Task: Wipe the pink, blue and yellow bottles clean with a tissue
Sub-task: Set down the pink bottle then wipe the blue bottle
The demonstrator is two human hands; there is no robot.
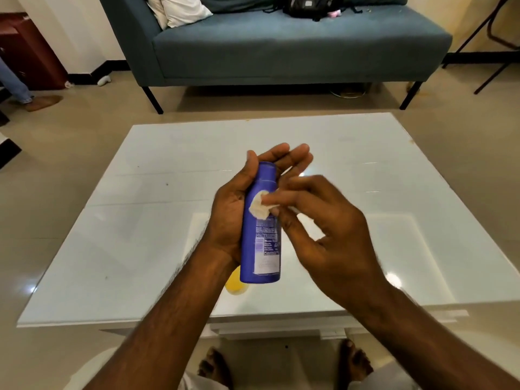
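My left hand [233,209] holds the blue bottle [261,249] upright over the white table [112,249], its cap pointing away from me. My right hand [318,229] pinches a small white tissue [260,208] and presses it against the bottle's upper side. Below the blue bottle's base, a part of the yellow bottle [235,285] shows on the table, mostly hidden by my left wrist and the blue bottle. The pink bottle is not in sight.
A blue-grey sofa [281,52] stands beyond the table, with a white cushion [180,8] and a black bag [309,7] on it. My bare feet [281,367] are under the table's near edge. Another person's leg [17,83] is at far left.
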